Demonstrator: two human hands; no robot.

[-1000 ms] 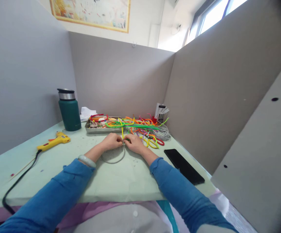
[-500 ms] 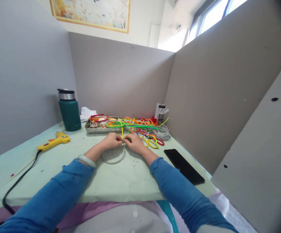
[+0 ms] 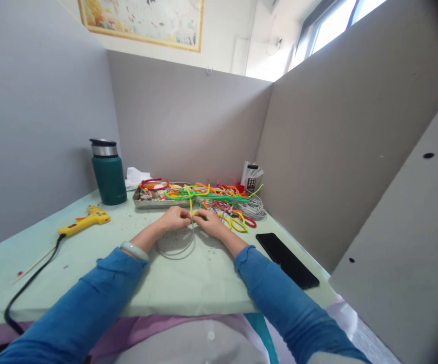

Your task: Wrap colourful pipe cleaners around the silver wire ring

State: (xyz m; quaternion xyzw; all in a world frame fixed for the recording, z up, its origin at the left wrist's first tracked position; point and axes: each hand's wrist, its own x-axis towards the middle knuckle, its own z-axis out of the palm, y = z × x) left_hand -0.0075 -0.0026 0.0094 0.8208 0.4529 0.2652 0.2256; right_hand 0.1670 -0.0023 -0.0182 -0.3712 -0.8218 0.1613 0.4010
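Over the middle of the table, my left hand (image 3: 176, 219) is closed in a pinch on a thin grey wire loop (image 3: 177, 257), which hangs toward me. My right hand (image 3: 208, 222) faces it, fingertips pinched on a yellow pipe cleaner (image 3: 191, 206) where it meets the wire. The yellow piece stands up between both hands, its top bent over. The fingers hide the exact joint. Behind the hands lies a pile of colourful pipe cleaners (image 3: 226, 198), with a coil of grey wire (image 3: 254, 207) at its right.
A metal tray (image 3: 158, 204) of small craft parts stands at the back. To the left are a green bottle (image 3: 108, 179) and a yellow glue gun (image 3: 86, 221) with its black cord. A black phone (image 3: 287, 259) lies at the right. Grey partitions (image 3: 188, 116) enclose the table.
Both hands stay in nearly the same place with small finger movements. The lower part of the grey wire loop has shifted slightly down and to the left.
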